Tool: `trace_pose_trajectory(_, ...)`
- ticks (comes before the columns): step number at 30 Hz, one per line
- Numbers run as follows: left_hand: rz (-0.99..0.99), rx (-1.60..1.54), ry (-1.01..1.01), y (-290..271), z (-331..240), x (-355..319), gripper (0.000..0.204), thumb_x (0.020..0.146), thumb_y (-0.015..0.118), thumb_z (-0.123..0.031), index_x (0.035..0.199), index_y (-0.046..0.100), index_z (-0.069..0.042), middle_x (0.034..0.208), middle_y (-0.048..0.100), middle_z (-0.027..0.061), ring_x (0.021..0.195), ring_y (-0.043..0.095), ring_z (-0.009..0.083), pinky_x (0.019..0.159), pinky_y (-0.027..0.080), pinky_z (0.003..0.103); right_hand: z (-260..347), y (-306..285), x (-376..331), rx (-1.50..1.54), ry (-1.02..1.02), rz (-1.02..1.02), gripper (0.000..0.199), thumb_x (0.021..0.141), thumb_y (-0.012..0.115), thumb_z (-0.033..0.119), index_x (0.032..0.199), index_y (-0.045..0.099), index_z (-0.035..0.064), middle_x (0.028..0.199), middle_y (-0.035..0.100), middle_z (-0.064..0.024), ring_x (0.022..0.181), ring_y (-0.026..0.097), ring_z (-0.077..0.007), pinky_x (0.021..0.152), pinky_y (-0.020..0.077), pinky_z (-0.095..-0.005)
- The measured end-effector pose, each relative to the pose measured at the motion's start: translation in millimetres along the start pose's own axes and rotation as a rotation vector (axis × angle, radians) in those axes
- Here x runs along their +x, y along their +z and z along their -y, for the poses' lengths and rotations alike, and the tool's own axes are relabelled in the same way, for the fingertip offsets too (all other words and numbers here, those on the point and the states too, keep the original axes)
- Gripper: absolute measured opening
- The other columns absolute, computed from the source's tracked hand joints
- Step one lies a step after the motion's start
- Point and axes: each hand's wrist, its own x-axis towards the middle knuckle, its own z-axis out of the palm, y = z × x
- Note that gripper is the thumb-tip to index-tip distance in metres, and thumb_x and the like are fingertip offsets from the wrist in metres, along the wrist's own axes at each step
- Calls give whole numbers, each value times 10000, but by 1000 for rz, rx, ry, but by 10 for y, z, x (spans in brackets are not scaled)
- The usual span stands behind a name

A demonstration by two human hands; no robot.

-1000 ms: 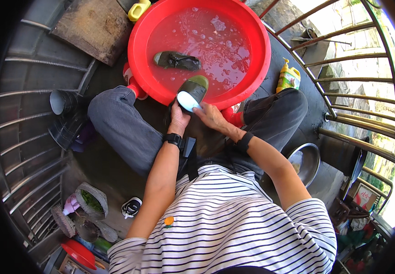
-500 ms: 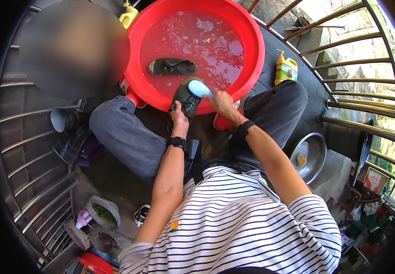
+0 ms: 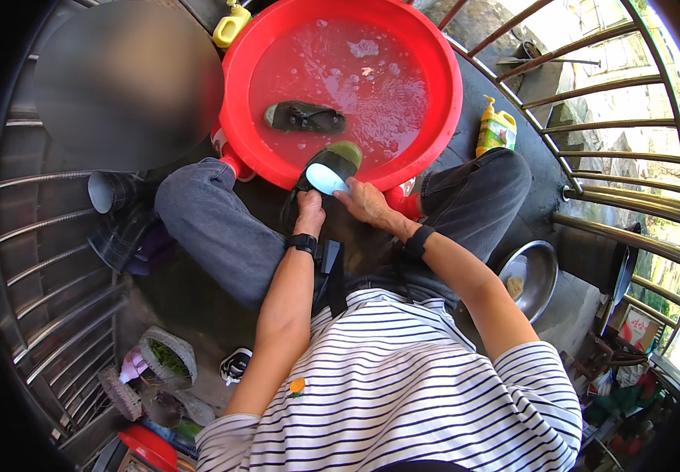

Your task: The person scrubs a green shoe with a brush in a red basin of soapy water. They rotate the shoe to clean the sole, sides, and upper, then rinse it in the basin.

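My left hand (image 3: 310,206) is closed round a dark green lace-up shoe (image 3: 345,155) at the near rim of the red basin (image 3: 239,149). The shoe's olive toe points away and to the right. My right hand (image 3: 367,202) grips a scrubbing brush (image 3: 326,178) with a pale blue oval back, which lies over the middle of the shoe. Its bristles are hidden underneath. Inside the basin, a second dark green shoe (image 3: 304,117) lies on its side in cloudy water with foam on it.
A yellow pump bottle (image 3: 496,128) stands right of the basin, another yellow bottle (image 3: 232,23) at its far left. Metal railings (image 3: 607,157) run along both sides. A steel bowl (image 3: 540,275) with a beige lump sits by my right knee. A blurred disc hides the upper left.
The brush and my right hand have moved left and nearer to me, from the shoe's toe to its middle. The held shoe has turned, its toe swinging to the right.
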Motion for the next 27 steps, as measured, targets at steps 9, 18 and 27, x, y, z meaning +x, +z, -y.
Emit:
trace_pose_trajectory(9,2,-19,11,-4,47,33,312,755,681,55,1054,620,-8,1002,639,61,838,616,185,766,517,324,-136,-134,158,-103,-8,-344,473,851,576,431,1024,541,-8,794,640,-239,788,627,-408,689,489,-499)
trace_pose_trajectory(18,41,-34,55,-12,54,-10,305,764,655,70,1053,623,-22,986,644,65,874,619,184,774,518,322,-183,-238,137,-310,75,-634,449,865,568,406,1023,488,-6,668,612,-218,660,615,-399,575,471,-493)
trace_pose_trajectory(27,137,-213,-161,55,-173,-170,366,747,642,76,1087,598,-51,1045,624,87,978,603,241,875,509,410,-322,-327,200,-233,172,-730,405,870,563,384,935,527,-14,689,612,-240,676,606,-429,600,466,-519)
